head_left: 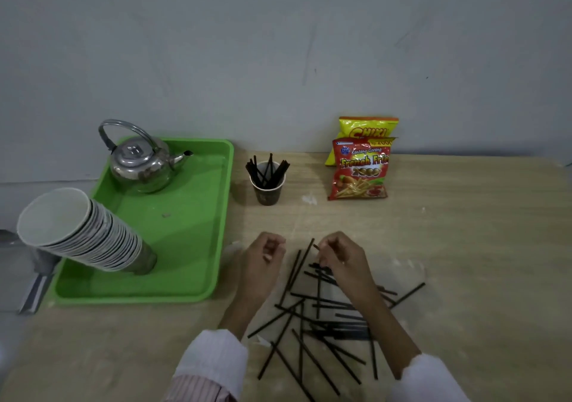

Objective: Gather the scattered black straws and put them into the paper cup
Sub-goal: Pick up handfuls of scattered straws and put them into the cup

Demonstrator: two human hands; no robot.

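Observation:
Several black straws [312, 318] lie scattered on the wooden table in front of me, crossing one another. A dark paper cup [267, 191] stands farther back at the centre, with several straws upright in it. My right hand [340, 256] hovers over the far end of the pile and pinches a straw between its fingertips. My left hand [264, 257] is just left of the pile, fingers curled, with nothing visible in it.
A green tray [198, 247] on the left carries a steel kettle [140, 162] and a leaning stack of paper cups [80, 231]. Two snack bags [360, 166] lean against the wall at the back right. The table's right half is bare wood.

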